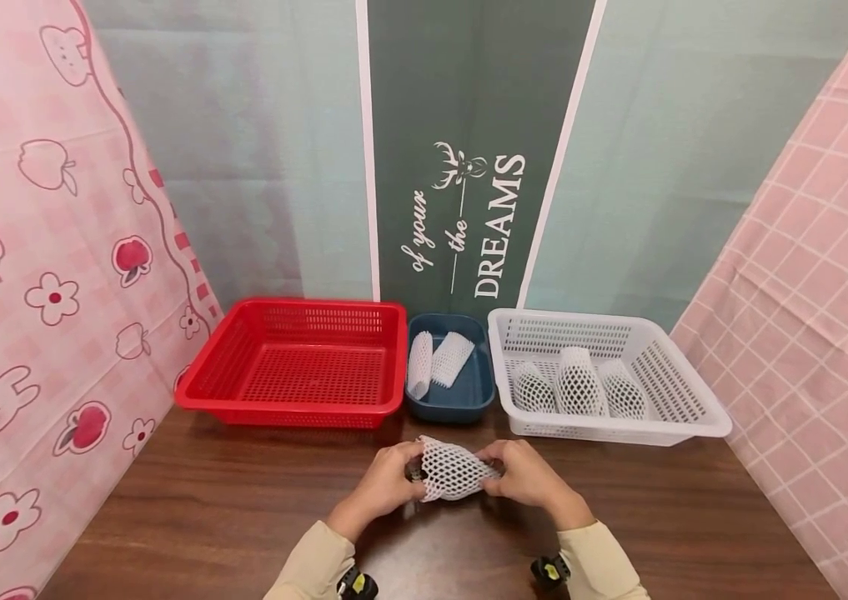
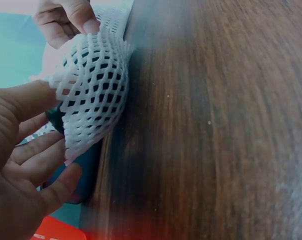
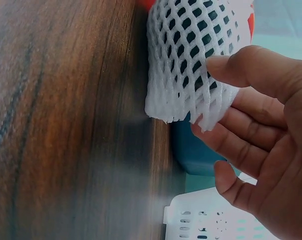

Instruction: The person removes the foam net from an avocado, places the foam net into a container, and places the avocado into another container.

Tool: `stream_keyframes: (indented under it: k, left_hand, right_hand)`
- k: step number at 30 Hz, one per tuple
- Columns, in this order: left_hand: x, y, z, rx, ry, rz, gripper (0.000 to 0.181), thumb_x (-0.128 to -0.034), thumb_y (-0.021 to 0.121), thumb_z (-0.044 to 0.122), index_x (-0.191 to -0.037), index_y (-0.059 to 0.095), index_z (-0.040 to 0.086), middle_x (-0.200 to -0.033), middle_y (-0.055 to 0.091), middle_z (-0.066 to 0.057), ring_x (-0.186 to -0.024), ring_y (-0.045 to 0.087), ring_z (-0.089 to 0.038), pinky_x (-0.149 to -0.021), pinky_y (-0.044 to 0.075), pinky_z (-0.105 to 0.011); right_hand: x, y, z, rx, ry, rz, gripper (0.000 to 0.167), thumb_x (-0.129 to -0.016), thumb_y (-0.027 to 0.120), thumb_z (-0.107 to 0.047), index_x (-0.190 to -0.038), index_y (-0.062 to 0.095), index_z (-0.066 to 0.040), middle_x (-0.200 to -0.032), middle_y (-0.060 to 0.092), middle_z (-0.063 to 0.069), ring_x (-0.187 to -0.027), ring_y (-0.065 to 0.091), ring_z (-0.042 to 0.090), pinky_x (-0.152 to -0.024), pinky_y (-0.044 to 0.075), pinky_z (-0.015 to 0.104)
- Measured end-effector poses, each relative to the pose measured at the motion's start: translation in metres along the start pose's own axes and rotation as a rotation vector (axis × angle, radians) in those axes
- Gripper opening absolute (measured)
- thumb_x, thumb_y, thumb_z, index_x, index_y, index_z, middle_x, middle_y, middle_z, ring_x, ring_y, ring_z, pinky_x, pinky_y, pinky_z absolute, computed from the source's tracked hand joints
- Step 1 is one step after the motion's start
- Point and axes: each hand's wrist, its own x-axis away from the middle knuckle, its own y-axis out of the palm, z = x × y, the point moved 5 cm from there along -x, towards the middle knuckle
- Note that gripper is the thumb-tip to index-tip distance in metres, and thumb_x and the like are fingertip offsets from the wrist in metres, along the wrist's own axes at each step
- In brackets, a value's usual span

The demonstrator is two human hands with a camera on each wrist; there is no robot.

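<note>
A white foam net sleeve (image 1: 457,471) is stretched round a dark green, rounded item (image 2: 55,118), just above or on the table in the head view; the mesh hides most of that item, so its kind does not show. At the sleeve's left end, my left hand (image 1: 388,482) pinches the rim between thumb and fingers. My right hand (image 1: 527,477) holds the narrower right end, its thumb (image 3: 228,69) lying over the mesh in the right wrist view.
Behind the hands stand a red basket (image 1: 292,408) on the left, a blue bin (image 1: 452,408) with two flat foam sleeves (image 1: 454,358), and a white basket (image 1: 619,429) holding three net-wrapped items (image 1: 579,383). Fabric hangs round the wooden table (image 1: 243,500).
</note>
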Motion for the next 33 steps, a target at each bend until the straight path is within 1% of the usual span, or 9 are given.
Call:
stream_keyframes:
  k: [3,5,8,11,15,21,27,30,33]
  left_hand:
    - [-0.0008,0.0017,-0.0014,-0.017,-0.006,0.005,0.049,-0.0554,0.071,-0.003,-0.104,0.065,-0.001,-0.102,0.064,-0.011,-0.092,0.059,-0.021,-0.08,0.047,-0.03]
    - [-0.0012,0.0022,-0.0023,-0.023,-0.006,0.009,0.047,-0.0546,0.07,-0.004,-0.102,0.065,0.0,-0.1,0.064,-0.01,-0.091,0.059,-0.021,-0.079,0.047,-0.03]
    - [-0.0008,0.0021,-0.0046,-0.02,-0.02,0.024,0.042,-0.0529,0.069,-0.007,-0.093,0.064,0.005,-0.09,0.063,-0.004,-0.08,0.057,-0.016,-0.07,0.047,-0.027]
    - [-0.0002,0.0016,-0.007,-0.007,-0.038,0.034,0.039,-0.0521,0.066,-0.01,-0.084,0.059,0.011,-0.076,0.058,0.003,-0.067,0.051,-0.011,-0.059,0.043,-0.023]
    - [0.0006,0.0029,-0.0096,0.02,-0.065,0.02,0.037,-0.0534,0.064,-0.011,-0.08,0.054,0.014,-0.067,0.052,0.007,-0.061,0.05,-0.008,-0.053,0.04,-0.02]
    - [0.0007,0.0038,-0.0093,0.043,-0.076,0.016,0.037,-0.0539,0.063,-0.012,-0.08,0.053,0.012,-0.066,0.053,0.002,-0.059,0.053,-0.011,-0.052,0.041,-0.021]
    - [0.0032,0.004,-0.0086,0.026,-0.083,0.005,0.039,-0.0541,0.064,-0.009,-0.084,0.05,0.012,-0.067,0.052,0.002,-0.061,0.052,-0.015,-0.053,0.04,-0.023]
    - [0.0041,0.0037,-0.0083,0.038,-0.072,0.007,0.04,-0.0547,0.064,-0.01,-0.086,0.052,0.011,-0.07,0.055,0.001,-0.062,0.052,-0.014,-0.054,0.04,-0.022]
    - [0.0047,0.0041,-0.0088,0.087,-0.064,0.002,0.039,-0.0559,0.063,-0.012,-0.087,0.055,0.011,-0.072,0.058,-0.001,-0.051,0.054,-0.008,-0.048,0.043,-0.02]
  right_hand:
    - [-0.0001,0.0001,-0.0001,-0.007,0.001,0.005,0.027,-0.066,0.074,-0.007,-0.092,0.071,-0.007,-0.081,0.063,-0.007,-0.068,0.054,0.006,-0.06,0.046,0.024]
    - [-0.0006,-0.0003,-0.0004,-0.02,-0.001,0.011,0.024,-0.067,0.074,-0.007,-0.091,0.071,-0.007,-0.079,0.063,-0.007,-0.066,0.054,0.005,-0.059,0.045,0.023]
    - [-0.0013,-0.0007,-0.0008,-0.045,-0.012,0.016,0.021,-0.069,0.075,-0.006,-0.09,0.072,-0.007,-0.078,0.064,-0.007,-0.064,0.054,0.003,-0.057,0.045,0.022]
    - [-0.0017,-0.0004,-0.0001,-0.07,-0.026,0.021,0.02,-0.071,0.076,-0.005,-0.09,0.072,-0.006,-0.078,0.065,-0.006,-0.063,0.055,0.002,-0.056,0.045,0.022]
    - [-0.0007,0.0007,0.0018,-0.063,-0.04,0.035,0.02,-0.071,0.076,-0.005,-0.09,0.072,-0.007,-0.08,0.066,-0.005,-0.063,0.055,0.001,-0.056,0.045,0.021]
    - [0.0015,0.0003,0.0028,-0.058,-0.035,0.045,0.019,-0.072,0.075,-0.006,-0.091,0.072,-0.007,-0.082,0.066,-0.004,-0.066,0.055,0.001,-0.059,0.047,0.022]
    - [0.0014,-0.0004,0.0027,-0.051,-0.051,0.051,0.017,-0.072,0.076,-0.006,-0.089,0.073,-0.008,-0.081,0.067,-0.005,-0.068,0.056,0.002,-0.059,0.047,0.023]
    - [0.0012,-0.0006,0.0038,-0.043,-0.056,0.059,0.016,-0.073,0.077,-0.008,-0.089,0.074,-0.008,-0.081,0.068,-0.005,-0.071,0.058,0.004,-0.062,0.048,0.026]
    - [0.0008,-0.0011,0.0038,-0.035,-0.058,0.063,0.016,-0.073,0.078,-0.01,-0.088,0.074,-0.008,-0.08,0.068,-0.005,-0.073,0.06,0.006,-0.064,0.048,0.028]
